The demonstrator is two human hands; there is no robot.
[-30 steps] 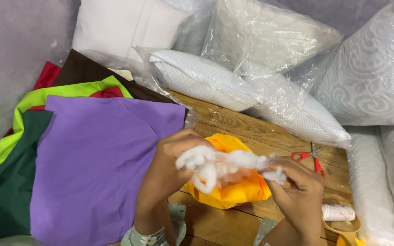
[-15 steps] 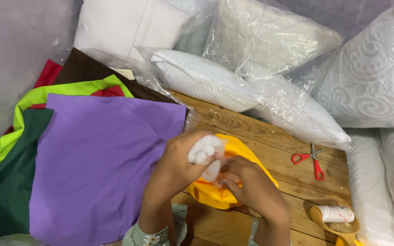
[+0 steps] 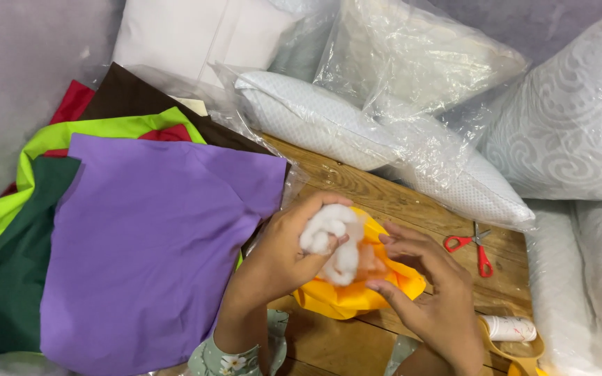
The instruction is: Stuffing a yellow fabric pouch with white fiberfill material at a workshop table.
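Observation:
My left hand (image 3: 283, 251) grips a wad of white fibre stuffing (image 3: 332, 240) just above a yellow fabric piece (image 3: 364, 296) lying on the wooden floor (image 3: 426, 216). Beside the wad hovers my right hand (image 3: 430, 292), its fingers spread and its fingertips close to the stuffing and the yellow fabric. Whether those fingertips touch the wad is unclear.
A stack of cloth sheets lies at the left, purple (image 3: 148, 244) on top, with dark green (image 3: 15, 278), lime green (image 3: 113, 129), red and brown under it. Plastic-wrapped white pillows (image 3: 384, 139) ring the back and right. Red-handled scissors (image 3: 475, 247) and a white spool (image 3: 513, 327) lie at the right.
A second ago both hands stretched the stuffing apart. The right hand then pressed in toward the yellow fabric, and now it has drawn back with fingers spread while the left hand holds the bunched wad.

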